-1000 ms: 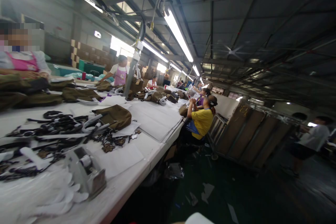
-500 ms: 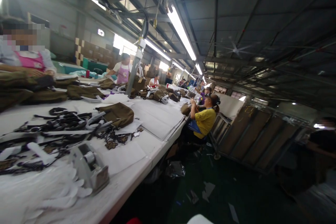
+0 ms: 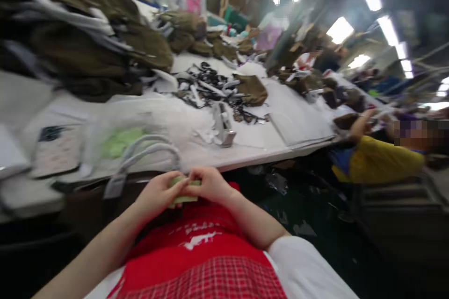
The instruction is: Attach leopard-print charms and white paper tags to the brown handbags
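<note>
Close to my red apron, my left hand (image 3: pixel 159 192) and my right hand (image 3: pixel 209 186) meet, both closed on a small pale green piece (image 3: pixel 185 199) that looks like paper or thin card. Blur keeps its exact kind from showing. Just beyond the hands, a dark bag (image 3: pixel 84 203) hangs at the table edge, its two handles (image 3: pixel 150 147) wrapped in white. More pale green pieces (image 3: pixel 122 142) lie on the table behind the handles, in or under clear plastic.
A tape dispenser (image 3: pixel 223 128) stands near the table edge, before a heap of dark straps (image 3: pixel 206 79). Olive bags (image 3: pixel 80 51) are piled at left, and a phone-like slab (image 3: pixel 58 149) lies nearer. Co-workers sit around the table, one in a yellow shirt (image 3: pixel 382 161) at right.
The view has swung down and to the left, so the tape dispenser and straps now sit further right and higher. My hands, the pale green piece and the dark bag have come into view.
</note>
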A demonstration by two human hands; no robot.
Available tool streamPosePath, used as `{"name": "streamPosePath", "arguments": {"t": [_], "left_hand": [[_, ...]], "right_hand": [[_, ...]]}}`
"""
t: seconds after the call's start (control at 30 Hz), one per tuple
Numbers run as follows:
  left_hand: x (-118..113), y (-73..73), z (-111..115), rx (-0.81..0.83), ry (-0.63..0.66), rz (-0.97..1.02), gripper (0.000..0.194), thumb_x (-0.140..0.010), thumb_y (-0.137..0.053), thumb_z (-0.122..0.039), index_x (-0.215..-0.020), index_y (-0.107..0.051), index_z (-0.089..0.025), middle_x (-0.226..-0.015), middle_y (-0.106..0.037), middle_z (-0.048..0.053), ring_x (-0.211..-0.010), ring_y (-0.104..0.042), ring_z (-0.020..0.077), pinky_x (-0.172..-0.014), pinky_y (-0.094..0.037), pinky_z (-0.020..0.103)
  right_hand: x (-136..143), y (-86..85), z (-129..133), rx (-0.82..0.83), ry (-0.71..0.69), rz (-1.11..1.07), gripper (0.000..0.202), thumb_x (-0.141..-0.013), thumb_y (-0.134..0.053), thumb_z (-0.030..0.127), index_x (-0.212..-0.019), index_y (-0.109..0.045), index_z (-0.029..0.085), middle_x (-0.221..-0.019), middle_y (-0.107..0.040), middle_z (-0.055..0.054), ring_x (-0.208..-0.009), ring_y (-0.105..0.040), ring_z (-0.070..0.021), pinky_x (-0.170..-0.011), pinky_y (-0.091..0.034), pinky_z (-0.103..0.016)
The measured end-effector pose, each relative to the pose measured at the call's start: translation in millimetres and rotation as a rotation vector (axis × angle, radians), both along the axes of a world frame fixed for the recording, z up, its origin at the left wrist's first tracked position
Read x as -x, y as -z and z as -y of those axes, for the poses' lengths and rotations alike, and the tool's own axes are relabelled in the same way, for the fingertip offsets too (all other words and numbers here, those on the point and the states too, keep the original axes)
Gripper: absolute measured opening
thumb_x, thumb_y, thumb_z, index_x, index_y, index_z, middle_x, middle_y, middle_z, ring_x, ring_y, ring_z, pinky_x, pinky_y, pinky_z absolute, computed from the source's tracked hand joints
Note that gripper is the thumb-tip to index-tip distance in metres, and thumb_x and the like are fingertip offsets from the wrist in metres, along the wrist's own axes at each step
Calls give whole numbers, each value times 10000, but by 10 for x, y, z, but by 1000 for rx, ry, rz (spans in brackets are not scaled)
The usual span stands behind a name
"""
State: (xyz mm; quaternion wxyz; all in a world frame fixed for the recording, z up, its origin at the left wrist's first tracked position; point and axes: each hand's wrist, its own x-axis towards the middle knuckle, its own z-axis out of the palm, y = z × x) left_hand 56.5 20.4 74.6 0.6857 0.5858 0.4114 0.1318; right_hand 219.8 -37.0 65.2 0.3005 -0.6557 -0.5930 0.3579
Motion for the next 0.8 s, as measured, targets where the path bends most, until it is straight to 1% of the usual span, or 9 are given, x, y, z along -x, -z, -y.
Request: {"name": "streamPosePath", "arguments": {"t": [0.03,0.1,0.23,0.3,0.4,0.47,0.63,0.7,0.8], "left_hand": [[77,57,14,24,-10,-20,486,-694,-692,-628,-818,-612,-165,-536,-600,-41,-401,-555,123,-370,-427,211],[125,126,-13,47,-58,-3,486,-691,-663,-639,-808,-580,-175,-512,-589,-48,-376,-538,106,-348,-401,181],[91,107,-76,74,-70,34,483,-676,-658,-628,-811,-553,-176,-535,-613,-33,-369,-546,103,-336,-411,171],[95,91,-68,90,-57,35,484,-668,-668,-623,-816,-551,-177,-530,-608,-34,-373,-548,106,-335,-422,174],[129,133,-35,106,-49,50,476,-672,-676,-618,-811,-545,-182,-517,-588,-42,-392,-542,104,-342,-433,173],[149,191,-10,100,-72,81,464,-682,-673,-616,-784,-530,-186,-505,-560,-53,-393,-519,94,-340,-422,168],[162,266,38,48,-147,123,428,-702,-661,-589,-737,-517,-188,-505,-506,-67,-391,-474,85,-341,-389,173],[162,247,45,-6,-158,129,394,-729,-644,-562,-729,-524,-186,-518,-500,-65,-403,-468,86,-352,-379,179],[147,234,53,-160,-170,133,337,-773,-622,-495,-699,-539,-176,-550,-509,-51,-453,-479,88,-404,-380,182]], "right_hand": [[1,47,-13,-6,-21,-39,305,-720,-782,407,-722,-598,162,-600,-502,72,-569,-440,-79,-525,-328,-188],[4,77,-6,13,-81,-144,263,-757,-740,386,-783,-604,163,-620,-529,59,-550,-450,-83,-508,-334,-188],[19,53,64,96,-117,-299,218,-910,-531,367,-817,-575,174,-545,-498,61,-446,-448,-83,-441,-326,-187],[31,64,74,121,-116,-274,236,-936,-495,372,-822,-572,180,-508,-482,68,-415,-448,-83,-427,-317,-184],[52,82,66,128,-137,-181,249,-935,-523,385,-804,-577,181,-530,-536,53,-432,-486,-85,-444,-321,-186],[77,80,64,67,-160,-87,281,-936,-536,386,-750,-572,178,-563,-570,35,-472,-502,-89,-479,-326,-194],[153,60,89,-297,-255,331,341,-946,-514,269,-619,-502,170,-620,-587,-6,-582,-491,-112,-597,-297,-251],[168,55,96,-373,-277,397,340,-958,-483,250,-627,-493,174,-625,-587,-13,-588,-488,-120,-610,-288,-266],[191,-4,112,-433,-268,391,349,-981,-441,261,-648,-505,179,-638,-591,-22,-603,-496,-131,-619,-302,-270]]}}
